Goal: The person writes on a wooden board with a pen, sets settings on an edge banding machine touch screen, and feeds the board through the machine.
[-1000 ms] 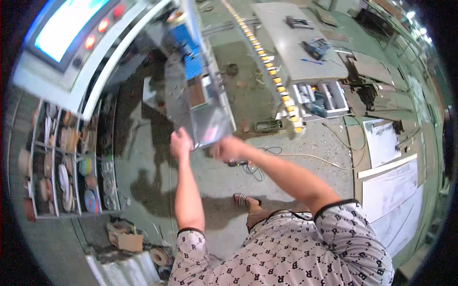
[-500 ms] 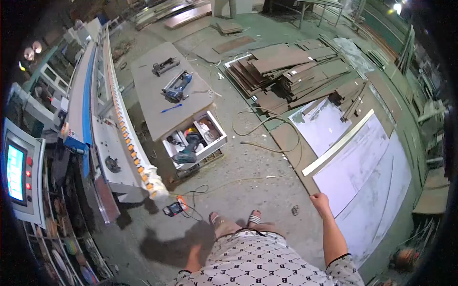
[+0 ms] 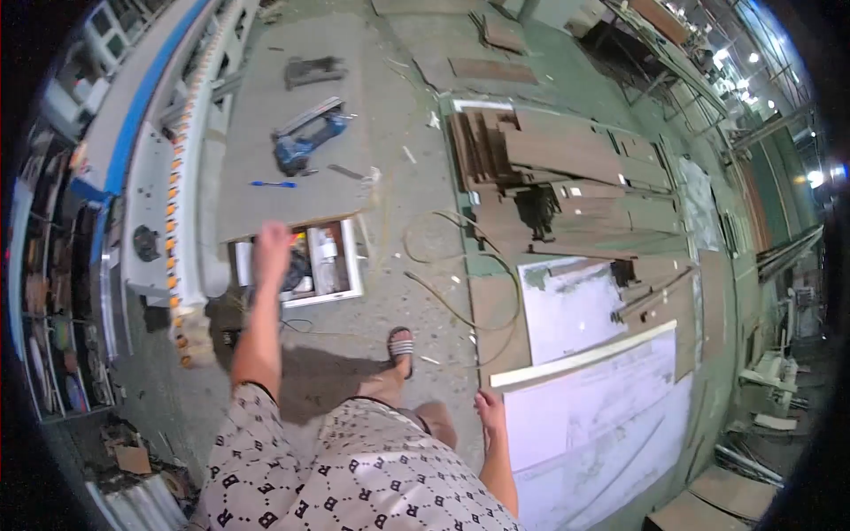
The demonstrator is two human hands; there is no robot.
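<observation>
Now, at nine o'clock, the left hand [image 3: 273, 243] appears over the drawer [image 3: 355, 265], its grip too blurred to tell. At five o'clock, the right hand [image 3: 490, 411] curls narrow beside the white sheets [image 3: 584, 425]. The blue nail gun [image 3: 308, 143] lies on the table [image 3: 252, 190] at ten o'clock.

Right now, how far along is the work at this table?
Looks done: the drawer stands open. In hand: the left hand appears over the drawer's edge, but whether it holds something is unclear; the right hand, near the white sheets, shows no tool. Probably remaining: any work with the blue tool and pen, both lying on the table. How much remains, I cannot tell.
</observation>
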